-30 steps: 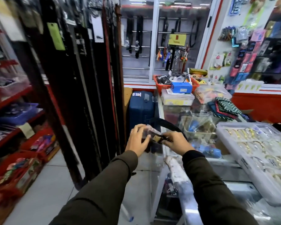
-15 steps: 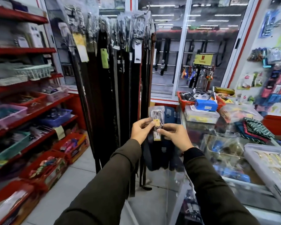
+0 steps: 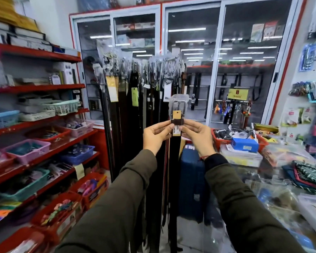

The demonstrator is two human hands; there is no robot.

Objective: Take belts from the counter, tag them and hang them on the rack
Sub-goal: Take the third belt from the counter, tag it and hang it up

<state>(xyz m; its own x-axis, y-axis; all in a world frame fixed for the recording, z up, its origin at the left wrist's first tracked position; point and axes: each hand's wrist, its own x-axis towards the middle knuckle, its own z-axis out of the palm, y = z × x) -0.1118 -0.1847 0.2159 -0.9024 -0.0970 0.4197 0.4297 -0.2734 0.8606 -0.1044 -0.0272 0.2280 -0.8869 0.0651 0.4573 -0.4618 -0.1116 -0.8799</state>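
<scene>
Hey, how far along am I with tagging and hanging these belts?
Done: many belts on the rack already hang tagged. In hand: left hand and right hand pinch one belt below its buckle, tag attached. Left: hanging it; any belts remaining on the counter can't be made out.

red shelves (image 3: 44, 88) — baskets | blue suitcase (image 3: 191, 179) | glass cabinet (image 3: 217, 52) — shut

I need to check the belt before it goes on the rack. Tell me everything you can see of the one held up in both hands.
The belt is a dark, leather-looking strap hanging straight down, buckle end up. Its silver metal buckle sits inside a clear plastic wrap. A tan card tag and a white printed price label hang near the brown keeper loop. The left hand and right hand pinch it at the loop from either side, in front of the rack's hanging belts.
</scene>
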